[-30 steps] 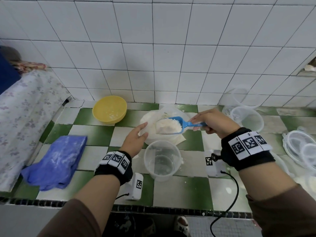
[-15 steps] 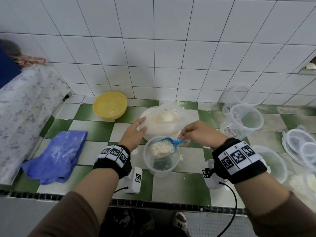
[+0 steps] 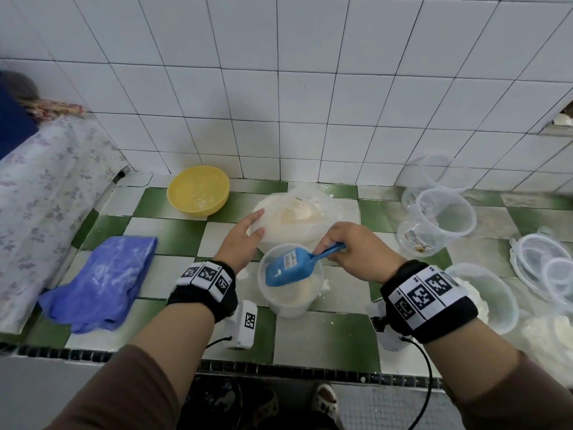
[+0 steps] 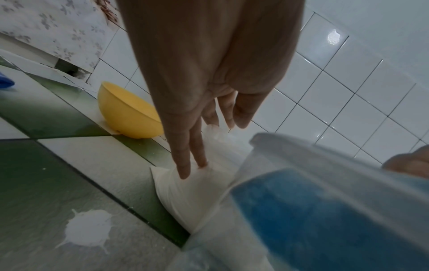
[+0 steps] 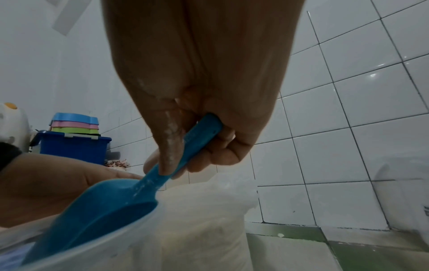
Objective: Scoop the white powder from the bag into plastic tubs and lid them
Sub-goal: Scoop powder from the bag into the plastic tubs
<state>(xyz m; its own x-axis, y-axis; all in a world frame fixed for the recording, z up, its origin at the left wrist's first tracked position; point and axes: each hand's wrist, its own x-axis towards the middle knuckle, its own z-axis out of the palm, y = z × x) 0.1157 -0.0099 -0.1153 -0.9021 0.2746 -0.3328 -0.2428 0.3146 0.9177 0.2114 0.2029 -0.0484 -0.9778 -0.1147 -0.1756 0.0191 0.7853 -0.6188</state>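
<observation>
White powder lies heaped in the bag (image 3: 291, 217), which sits on the green-and-white tiled counter (image 3: 325, 339) towards the far wall. Just near of the bag stands a clear plastic tub (image 3: 290, 301) with some powder in its bottom. The blue scoop (image 3: 290, 268) is tipped mouth-down inside the tub, its underside with a small label facing up. The right hand (image 3: 356, 252) has its fingers curled round the scoop's handle. The left hand (image 3: 242, 240) rests straight-fingered against the left side of the bag. A yellow bowl (image 3: 198, 189) sits far left, a blue cloth (image 3: 102, 280) near left. Empty tubs (image 3: 440, 218) and lids (image 3: 542, 262) stand to the right.
</observation>
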